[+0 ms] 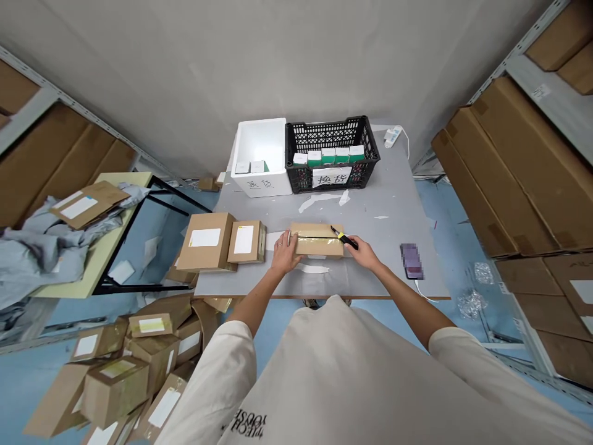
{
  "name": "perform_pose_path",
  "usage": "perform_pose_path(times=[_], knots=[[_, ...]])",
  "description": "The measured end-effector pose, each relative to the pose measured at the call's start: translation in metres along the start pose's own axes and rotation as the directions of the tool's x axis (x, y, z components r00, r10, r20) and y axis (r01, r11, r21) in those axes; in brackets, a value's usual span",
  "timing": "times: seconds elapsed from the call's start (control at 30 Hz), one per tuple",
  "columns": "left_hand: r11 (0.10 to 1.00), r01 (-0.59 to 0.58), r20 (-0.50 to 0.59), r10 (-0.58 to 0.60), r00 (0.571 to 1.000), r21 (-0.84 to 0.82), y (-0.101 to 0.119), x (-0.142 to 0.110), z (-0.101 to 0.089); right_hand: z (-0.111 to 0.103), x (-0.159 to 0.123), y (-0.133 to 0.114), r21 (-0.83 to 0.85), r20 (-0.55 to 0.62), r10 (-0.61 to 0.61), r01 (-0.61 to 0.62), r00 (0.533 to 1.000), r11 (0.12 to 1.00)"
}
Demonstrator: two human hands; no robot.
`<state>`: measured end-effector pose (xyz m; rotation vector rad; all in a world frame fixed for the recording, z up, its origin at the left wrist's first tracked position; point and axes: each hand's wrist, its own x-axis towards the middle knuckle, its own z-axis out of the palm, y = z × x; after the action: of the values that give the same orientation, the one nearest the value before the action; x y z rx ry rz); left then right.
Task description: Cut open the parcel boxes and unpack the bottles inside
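A taped cardboard box [317, 248] lies lengthwise on the grey table in front of me, with a dark slit along its top seam and clear tape across it. My left hand [285, 252] rests on the box's left end, its fingers over the top and side. In my right hand [364, 252] is a black and yellow utility knife [345, 238], its blade pointing left over the box's right end. Whether the blade touches the cardboard I cannot tell. To the left stand a smaller carton [244, 241] and a larger carton [205, 241], both labelled.
Behind are a white foam box [262, 187] and a black crate [370, 164], holding small white-and-green boxes. A phone [411, 261] on a cable lies at right, a power strip [393, 136] at back right. Opened cartons [115, 377] pile up on the floor at left; shelves flank both sides.
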<state>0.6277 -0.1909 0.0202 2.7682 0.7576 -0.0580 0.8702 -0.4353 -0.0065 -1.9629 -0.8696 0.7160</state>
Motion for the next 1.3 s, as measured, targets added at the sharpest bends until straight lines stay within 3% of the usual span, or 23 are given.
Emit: perform_pose_path(times=[0.2,0.4,0.5,0.57,0.77,1.03,1.3], knots=[[0.984,0.099,0.107,-0.083,0.991,-0.148,-0.004,0.012,0.016,0.015,-0.006,-0.010,0.088,-0.078,0.070,-0.063,0.994,0.994],[0.993,0.022,0.138,-0.006,0.990,-0.113,0.021,0.034,-0.005,-0.017,-0.009,-0.012,0.024,-0.269,0.101,-0.098,0.958,0.995],[0.997,-0.001,0.216,0.019,0.976,-0.082,0.033,0.043,-0.012,-0.030,-0.011,-0.006,0.033,-0.309,0.130,-0.126,0.942,0.991],[0.997,0.025,0.221,-0.008,0.975,-0.077,0.039,0.048,-0.011,-0.030,-0.010,-0.001,0.072,-0.303,0.139,-0.123,0.943,0.990],[0.998,-0.008,-0.016,0.007,1.000,-0.064,0.050,0.044,0.006,-0.016,-0.006,0.017,0.117,-0.274,0.158,-0.130,0.949,0.985],[0.993,-0.114,0.001,0.114,0.993,-0.032,0.058,0.023,0.026,-0.013,-0.016,0.032,0.075,-0.188,0.182,-0.170,0.965,0.983],[0.999,0.007,0.099,-0.003,0.995,-0.037,0.060,0.018,0.027,-0.009,-0.020,0.038,0.041,-0.156,0.208,-0.204,0.966,0.978]])
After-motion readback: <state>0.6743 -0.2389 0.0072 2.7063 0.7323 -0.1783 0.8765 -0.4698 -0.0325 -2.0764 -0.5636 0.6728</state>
